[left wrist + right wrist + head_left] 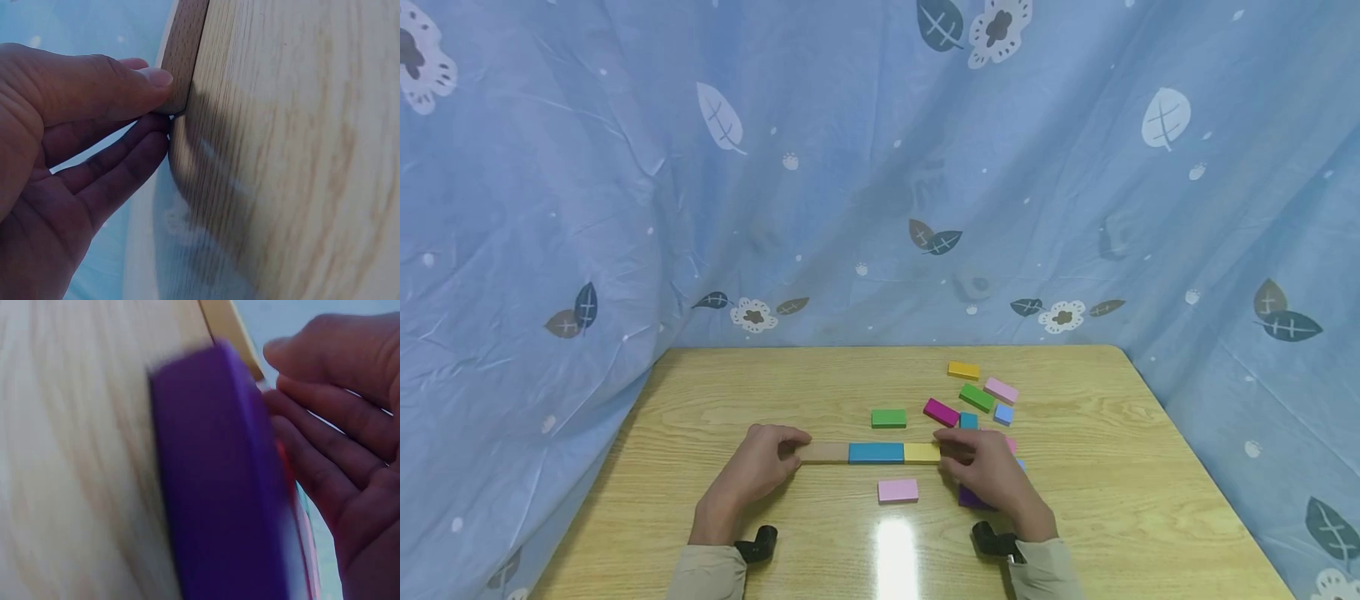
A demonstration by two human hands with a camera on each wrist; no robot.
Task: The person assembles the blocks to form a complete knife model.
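A straight row runs across the table: a plain wooden block (823, 452) on the left, a blue block (877, 452) in the middle and a yellow block (922, 452) on the right. My left hand (765, 461) pinches the wooden block's outer end, thumb (157, 77) on its near side and fingers behind. My right hand (988, 469) is at the yellow block's outer end. In the right wrist view its thumb (278, 356) and bent fingers stand just off that end, holding nothing. A purple block (209, 469) lies close below this hand, partly covered by it in the head view.
Beyond the row lies a green block (889, 418); nearer me is a pink block (898, 491). Behind and under the right hand several loose blocks are scattered, among them a magenta block (942, 412) and an orange block (964, 370). A blue patterned curtain (880, 208) hangs behind the table.
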